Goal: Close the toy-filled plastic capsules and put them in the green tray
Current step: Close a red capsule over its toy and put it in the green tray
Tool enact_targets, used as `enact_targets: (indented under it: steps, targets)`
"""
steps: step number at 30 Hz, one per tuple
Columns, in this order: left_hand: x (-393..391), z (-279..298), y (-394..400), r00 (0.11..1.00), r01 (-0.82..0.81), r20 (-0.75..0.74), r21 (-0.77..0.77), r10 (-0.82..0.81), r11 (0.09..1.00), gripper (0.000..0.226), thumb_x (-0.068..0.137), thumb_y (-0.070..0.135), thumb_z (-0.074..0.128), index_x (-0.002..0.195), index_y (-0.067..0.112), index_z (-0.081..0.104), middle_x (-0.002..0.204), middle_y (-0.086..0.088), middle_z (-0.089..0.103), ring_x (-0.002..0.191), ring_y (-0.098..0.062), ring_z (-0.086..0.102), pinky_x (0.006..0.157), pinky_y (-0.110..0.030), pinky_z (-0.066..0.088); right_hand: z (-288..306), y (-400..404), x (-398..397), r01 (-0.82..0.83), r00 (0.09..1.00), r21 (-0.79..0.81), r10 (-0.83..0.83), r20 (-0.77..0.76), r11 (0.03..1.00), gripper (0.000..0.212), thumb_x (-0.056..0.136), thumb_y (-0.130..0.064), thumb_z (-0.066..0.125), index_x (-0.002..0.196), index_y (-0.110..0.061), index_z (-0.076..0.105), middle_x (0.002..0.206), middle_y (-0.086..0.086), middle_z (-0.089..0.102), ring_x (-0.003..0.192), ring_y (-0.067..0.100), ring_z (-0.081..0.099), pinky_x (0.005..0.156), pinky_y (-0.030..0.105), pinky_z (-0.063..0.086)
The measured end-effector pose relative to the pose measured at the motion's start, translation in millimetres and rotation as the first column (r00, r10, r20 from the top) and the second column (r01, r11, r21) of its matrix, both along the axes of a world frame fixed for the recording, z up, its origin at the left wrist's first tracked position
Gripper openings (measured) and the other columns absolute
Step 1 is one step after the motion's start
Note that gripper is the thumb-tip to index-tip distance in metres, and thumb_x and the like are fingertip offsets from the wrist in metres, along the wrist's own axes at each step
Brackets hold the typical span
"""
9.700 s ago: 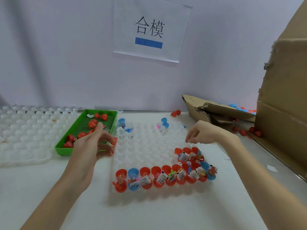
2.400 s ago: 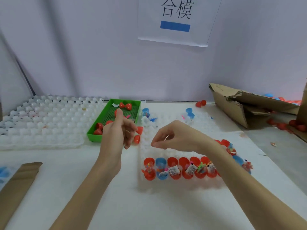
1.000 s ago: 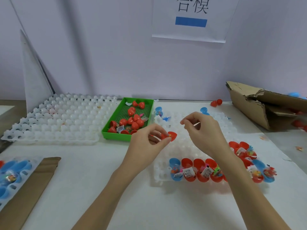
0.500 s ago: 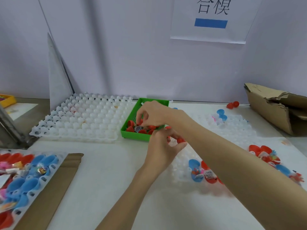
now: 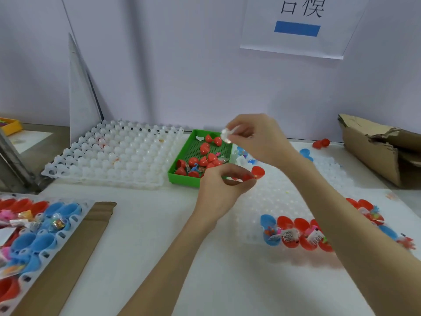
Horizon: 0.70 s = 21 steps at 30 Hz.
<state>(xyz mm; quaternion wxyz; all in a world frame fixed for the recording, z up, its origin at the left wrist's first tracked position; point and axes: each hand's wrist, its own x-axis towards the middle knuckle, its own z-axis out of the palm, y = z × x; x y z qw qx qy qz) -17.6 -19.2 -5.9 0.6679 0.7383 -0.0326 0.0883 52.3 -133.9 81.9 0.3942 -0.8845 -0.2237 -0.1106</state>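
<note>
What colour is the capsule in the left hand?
Red capsule, held by the left hand; seen in the head view.

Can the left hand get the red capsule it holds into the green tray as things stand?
Probably yes. The left hand pinches the red capsule right beside the green tray, whose top is open. The right hand hovers above the tray's far corner, holding a small white packet.

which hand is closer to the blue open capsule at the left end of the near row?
Left. The left hand, pinching an open red capsule, is up-left of the blue capsule. The right hand, holding a small white piece, is farther back by the green tray.
</note>
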Motion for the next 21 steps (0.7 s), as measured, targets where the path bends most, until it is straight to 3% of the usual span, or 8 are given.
enact_targets:
  steps: [2,6,10,17,21]
  targets:
    - [-1.1,0.2,-0.4,0.999,0.027,-0.029,-0.031,-0.028,0.999,0.012,0.084,0.01,0.086,0.093,0.017,0.082,0.088,0.01,0.079,0.08,-0.008,0.074,0.071,-0.014,0.054,-5.5,-31.4,-15.8,0.073,0.997,0.104,-0.076,0.03,0.992,0.008,0.089,-0.025,0.078,0.095,-0.019,0.077,0.081,-0.01,0.076,0.071,0.005,0.071,0.067,0.014,0.055]
    - [-3.1,1.2,-3.9,0.997,0.059,-0.051,-0.06,-0.062,0.996,0.015,0.082,0.008,0.087,0.094,0.016,0.082,0.087,0.008,0.079,0.076,-0.001,0.071,0.07,-0.013,0.053,-29.7,-57.8,-47.6,0.125,0.992,0.229,-0.115,-0.056,0.965,0.008,0.088,-0.026,0.079,0.093,-0.02,0.079,0.08,-0.012,0.077,0.073,0.004,0.072,0.063,0.014,0.054]
    - [-5.3,0.1,-6.0,0.998,0.055,-0.033,-0.052,-0.057,0.997,0.018,0.08,0.009,0.089,0.093,0.017,0.08,0.089,0.003,0.079,0.076,-0.002,0.071,0.072,-0.015,0.055,-52.1,-66.5,-55.9,0.205,0.978,0.179,-0.195,-0.072,0.962,0.002,0.088,-0.024,0.079,0.086,-0.024,0.078,0.077,-0.016,0.073,0.074,0.002,0.068,0.066,0.009,0.051]
    - [-6.6,-1.5,-9.3,0.998,0.047,-0.028,-0.036,-0.048,0.998,0.024,0.078,0.01,0.091,0.094,0.017,0.075,0.088,0.006,0.078,0.077,-0.007,0.075,0.071,-0.015,0.056,-59.8,-67.8,-62.0,0.168,0.982,0.204,-0.145,-0.123,0.965,0.002,0.085,-0.023,0.081,0.085,-0.025,0.08,0.075,-0.015,0.075,0.075,-0.001,0.07,0.068,0.009,0.052]
    - [-8.6,0.6,-11.3,0.998,0.048,-0.027,-0.032,-0.049,0.998,0.031,0.079,0.012,0.091,0.101,0.021,0.071,0.089,0.005,0.077,0.079,-0.013,0.077,0.071,-0.02,0.059,-60.0,-68.5,-65.5,0.179,0.97,0.236,-0.131,-0.204,0.955,0.006,0.087,-0.024,0.08,0.082,-0.027,0.08,0.07,-0.003,0.074,0.06,0.009,0.062,0.055,0.013,0.048]
